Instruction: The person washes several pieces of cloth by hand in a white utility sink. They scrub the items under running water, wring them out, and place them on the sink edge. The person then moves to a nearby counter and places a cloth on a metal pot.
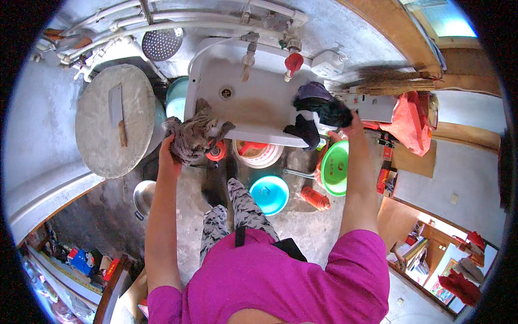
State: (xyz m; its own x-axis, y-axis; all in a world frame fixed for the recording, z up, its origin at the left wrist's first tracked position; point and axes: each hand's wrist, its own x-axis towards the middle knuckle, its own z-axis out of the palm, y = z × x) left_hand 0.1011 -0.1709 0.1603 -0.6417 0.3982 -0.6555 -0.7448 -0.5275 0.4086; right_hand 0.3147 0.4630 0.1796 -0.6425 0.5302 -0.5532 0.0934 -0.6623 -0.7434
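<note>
A crumpled grey-brown cloth point(194, 137) hangs bunched over the front left rim of the white sink point(253, 102), gripped from below by the left hand point(170, 156). Over at the right rim, a dark black-and-purple garment point(318, 110) lies heaped, the right hand point(350, 125) touching it.

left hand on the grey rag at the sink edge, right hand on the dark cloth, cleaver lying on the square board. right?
Not quite: the board is round, as the head view shows. The cleaver does lie on it; left hand holds the grey rag at the sink edge, right hand the dark cloth.
</note>
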